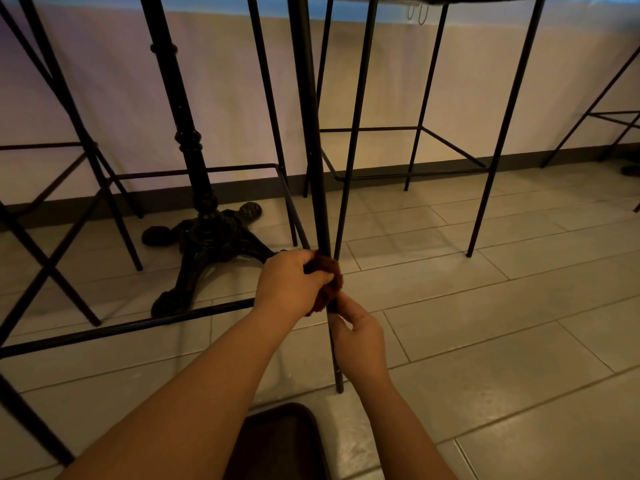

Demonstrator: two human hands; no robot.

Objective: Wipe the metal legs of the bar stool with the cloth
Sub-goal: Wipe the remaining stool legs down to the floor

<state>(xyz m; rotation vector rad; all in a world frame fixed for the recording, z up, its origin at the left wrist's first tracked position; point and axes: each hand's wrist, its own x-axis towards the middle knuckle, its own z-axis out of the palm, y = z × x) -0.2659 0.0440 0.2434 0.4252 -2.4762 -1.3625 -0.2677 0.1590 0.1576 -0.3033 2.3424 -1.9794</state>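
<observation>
Down low among the furniture, the near stool leg (pixel 320 188) is running as a thin black metal rod from the top of the view to its foot on the tiled floor (pixel 485 323), and everything is happening on it. The left hand (pixel 294 282) is closing around the brown cloth (pixel 327 282), bunching it and pressing it against the leg, just where the footrest bar (pixel 131 327) is meeting the leg from the left. The cloth is wrapping the rod, with fuzzy edges poking out beyond the knuckles. Just below it on the same leg, the right hand (pixel 360 336) is pinching the rod between thumb and fingers, its fingertips touching the lower edge of the cloth. So the two hands are sitting close together, one above the other, both clamped on that leg.

Left of the leg and further back, an ornate table pedestal (pixel 204 233) with clawed feet is standing on the tiles. Right of the leg and behind it, a second stool (pixel 498 140) is standing by the pale wall (pixel 485 74). Below the leg's foot, at the bottom edge, a dark brown tray-like shape (pixel 280 441) is showing; what it is, I cannot tell.
</observation>
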